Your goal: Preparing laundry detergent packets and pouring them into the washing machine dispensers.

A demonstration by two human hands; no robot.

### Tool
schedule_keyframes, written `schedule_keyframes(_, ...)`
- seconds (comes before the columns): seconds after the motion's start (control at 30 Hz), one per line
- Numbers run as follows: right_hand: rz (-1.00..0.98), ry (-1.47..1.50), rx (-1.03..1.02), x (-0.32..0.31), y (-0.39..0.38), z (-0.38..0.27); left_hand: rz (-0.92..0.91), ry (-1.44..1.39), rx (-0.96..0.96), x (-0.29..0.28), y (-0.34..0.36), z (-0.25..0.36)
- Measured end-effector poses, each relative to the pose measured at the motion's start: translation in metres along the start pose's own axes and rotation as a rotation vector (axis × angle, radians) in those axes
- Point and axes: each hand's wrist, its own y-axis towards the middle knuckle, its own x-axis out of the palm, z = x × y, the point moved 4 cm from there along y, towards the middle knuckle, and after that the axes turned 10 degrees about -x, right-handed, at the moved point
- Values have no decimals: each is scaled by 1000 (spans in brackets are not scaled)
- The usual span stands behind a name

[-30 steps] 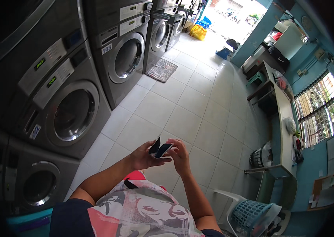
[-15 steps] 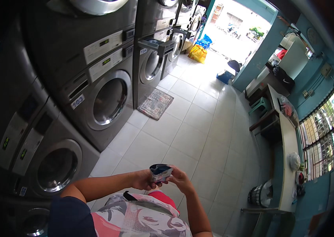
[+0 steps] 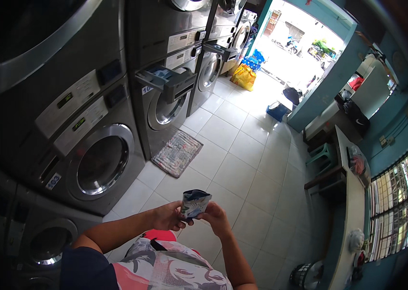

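Note:
In front of my body I hold a small white and blue sachet (image 3: 194, 205), its dark inner lining showing at the gaping top edge. My left hand (image 3: 168, 216) grips its left side, fingers curled beneath. On the other side my right hand (image 3: 216, 218) pinches it. What the sachet contains cannot be made out. Ahead and to the left, a washing machine (image 3: 165, 113) has its detergent drawer (image 3: 165, 79) pulled out, with something bluish inside.
Stacked machines line the left, including a closed front-loader (image 3: 101, 159). A patterned mat (image 3: 177, 153) lies before them. A yellow bag (image 3: 243, 77) and a blue box (image 3: 276, 111) stand near the doorway. Along the right run a long counter (image 3: 344, 212), a green stool (image 3: 323, 157) and a basket (image 3: 305, 274).
The machines with drawers out and the mat now appear closer, so I have moved forward along the row. The sachet stays in both hands, raised slightly and more upright.

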Motion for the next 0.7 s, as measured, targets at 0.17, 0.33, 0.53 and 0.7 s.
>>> schedule_keyframes(0.17,81,11,-54,-47,100,-9,14,182,31,-22,25,112)
schedule_keyframes(0.33,295,87,-241,-104,185,-25,345,458,358,-43,49,230)
schedule_keyframes(0.53,464,-27,-257,-184,278,-44,602,660,1342,13,23,382)
schedule_keyframes(0.7,443,-72,-307,-253,369,-68,450,1396,1821,101,-19,449)
